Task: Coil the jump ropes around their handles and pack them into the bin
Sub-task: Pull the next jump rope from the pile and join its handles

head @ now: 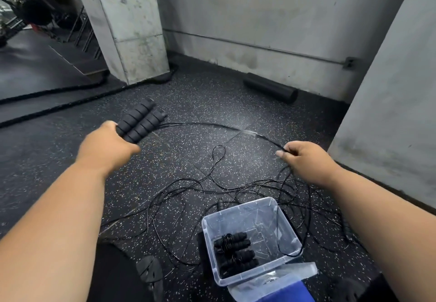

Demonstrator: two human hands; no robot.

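Observation:
My left hand grips two black ribbed foam handles side by side, pointing up and right. A thin black rope arcs from the handles across to my right hand, which pinches it between thumb and fingers. More loose black ropes lie tangled on the floor between my arms. A clear plastic bin stands on the floor below, holding two coiled jump ropes. Another handle lies just behind the bin.
A black foam roller lies by the far wall. A concrete pillar stands at the back left with a thick battle rope around it. The bin's lid sits at its near side. A grey wall closes the right.

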